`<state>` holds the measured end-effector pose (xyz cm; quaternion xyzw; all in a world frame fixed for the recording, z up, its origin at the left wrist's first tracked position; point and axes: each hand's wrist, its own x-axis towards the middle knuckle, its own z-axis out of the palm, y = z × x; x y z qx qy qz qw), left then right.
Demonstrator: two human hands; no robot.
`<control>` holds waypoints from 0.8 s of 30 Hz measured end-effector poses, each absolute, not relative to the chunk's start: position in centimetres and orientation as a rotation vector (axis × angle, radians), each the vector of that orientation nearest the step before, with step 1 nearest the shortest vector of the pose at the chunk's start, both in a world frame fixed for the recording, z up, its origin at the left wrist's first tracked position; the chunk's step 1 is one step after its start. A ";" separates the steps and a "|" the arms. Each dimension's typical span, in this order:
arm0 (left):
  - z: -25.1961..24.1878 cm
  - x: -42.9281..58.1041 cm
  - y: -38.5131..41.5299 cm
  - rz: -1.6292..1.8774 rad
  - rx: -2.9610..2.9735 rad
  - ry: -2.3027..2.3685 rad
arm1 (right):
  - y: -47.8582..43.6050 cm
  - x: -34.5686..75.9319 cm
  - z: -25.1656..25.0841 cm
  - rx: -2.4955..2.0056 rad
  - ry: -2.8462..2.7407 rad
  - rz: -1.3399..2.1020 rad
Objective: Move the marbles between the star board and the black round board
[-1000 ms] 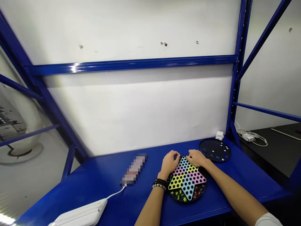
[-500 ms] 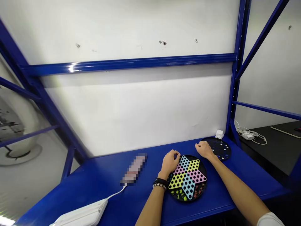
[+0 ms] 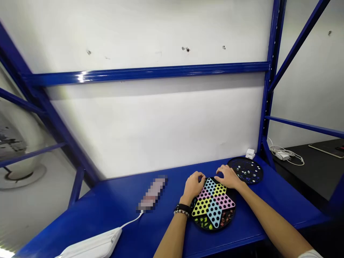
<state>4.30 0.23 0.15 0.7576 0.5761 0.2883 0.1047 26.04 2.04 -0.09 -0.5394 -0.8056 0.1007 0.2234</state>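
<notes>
A round black Chinese checkers board (image 3: 214,211) carries a star of blue, yellow and pink points with black holes. Green and reddish pieces lie in the rim pockets on its near side. At the board's upper left edge is my left hand (image 3: 194,185), fingers curled in toward the thumb; whatever they hold is hidden. Over the upper right edge, my right hand (image 3: 228,176) bends its fingers and thumb close together, and anything between them cannot be made out. Behind the right hand lies a second round black tray (image 3: 247,180) with small white and clear-looking pieces.
A blurred-out phone-like object (image 3: 153,193) lies left of the board, wired to a white device (image 3: 91,243) at the front. White adapters (image 3: 250,154) stand at the back right. Blue frame posts (image 3: 264,107) rise around the blue table (image 3: 129,200).
My right hand has moved left from the second tray to the upper edge of the board, uncovering more pieces in that tray. My left hand has stayed in place.
</notes>
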 end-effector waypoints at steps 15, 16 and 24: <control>0.5 3.4 -0.1 0.717 2.339 1.634 | 1.8 26.0 -0.5 -1.586 -2.295 0.330; 0.4 3.5 -0.1 0.705 2.358 1.627 | 1.8 26.1 -0.5 -1.587 -2.301 0.338; 0.9 3.5 -0.4 0.569 2.344 1.726 | 0.4 24.7 0.6 -1.646 -2.294 0.062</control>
